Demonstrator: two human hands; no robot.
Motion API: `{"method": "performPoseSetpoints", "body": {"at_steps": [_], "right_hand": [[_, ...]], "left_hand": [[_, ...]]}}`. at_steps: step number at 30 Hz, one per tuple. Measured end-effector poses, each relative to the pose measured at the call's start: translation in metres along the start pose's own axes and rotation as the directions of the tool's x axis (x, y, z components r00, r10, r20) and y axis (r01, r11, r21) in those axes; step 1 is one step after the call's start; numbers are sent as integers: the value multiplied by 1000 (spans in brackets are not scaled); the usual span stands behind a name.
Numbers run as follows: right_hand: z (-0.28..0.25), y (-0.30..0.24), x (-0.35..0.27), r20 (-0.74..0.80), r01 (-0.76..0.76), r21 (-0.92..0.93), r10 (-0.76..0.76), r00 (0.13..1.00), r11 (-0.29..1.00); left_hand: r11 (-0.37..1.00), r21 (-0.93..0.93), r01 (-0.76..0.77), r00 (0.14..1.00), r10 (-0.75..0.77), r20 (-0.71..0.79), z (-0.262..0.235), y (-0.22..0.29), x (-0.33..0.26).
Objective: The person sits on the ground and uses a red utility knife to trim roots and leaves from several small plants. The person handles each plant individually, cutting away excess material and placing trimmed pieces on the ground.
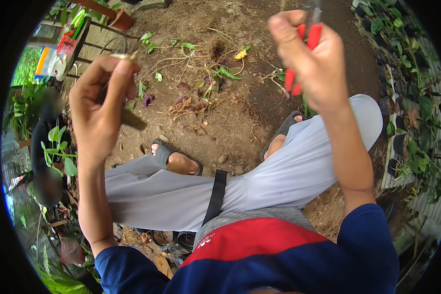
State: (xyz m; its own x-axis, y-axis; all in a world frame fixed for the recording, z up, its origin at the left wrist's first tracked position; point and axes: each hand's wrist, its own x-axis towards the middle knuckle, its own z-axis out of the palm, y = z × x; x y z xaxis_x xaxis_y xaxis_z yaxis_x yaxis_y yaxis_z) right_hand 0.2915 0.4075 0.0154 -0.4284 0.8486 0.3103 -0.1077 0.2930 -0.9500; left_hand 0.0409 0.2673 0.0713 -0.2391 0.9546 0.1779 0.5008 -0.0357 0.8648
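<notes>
At ten o'clock the left hand (97,112) tightly pinches a pale stem-like piece (124,57); at one o'clock the right hand (312,68), grip closed, holds red-handled metal cutters (314,37); slack fingertips could drop the piece, stray blades nick skin.

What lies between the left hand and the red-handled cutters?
The head view shows leafy stems and dry leaves on the soil below, between the left hand and the cutters.

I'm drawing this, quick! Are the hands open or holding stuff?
Left hand: closed, holding a brownish piece, kind unclear.
Right hand: closed, holding a red-handled tool.
</notes>
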Motion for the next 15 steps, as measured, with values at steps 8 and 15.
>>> {"method": "performPoseSetpoints", "body": {"at_steps": [8, 15], "right_hand": [[-118, 15, 10, -163, -179, -974, 118, 980, 139], [-156, 24, 7, -245, -247, -968, 50, 968, 49]], "left_hand": [[984, -114, 134, 981, -115, 156, 7, -26, -17], [967, -179, 180, 946, -120, 300, 24, -17, -8]]}}
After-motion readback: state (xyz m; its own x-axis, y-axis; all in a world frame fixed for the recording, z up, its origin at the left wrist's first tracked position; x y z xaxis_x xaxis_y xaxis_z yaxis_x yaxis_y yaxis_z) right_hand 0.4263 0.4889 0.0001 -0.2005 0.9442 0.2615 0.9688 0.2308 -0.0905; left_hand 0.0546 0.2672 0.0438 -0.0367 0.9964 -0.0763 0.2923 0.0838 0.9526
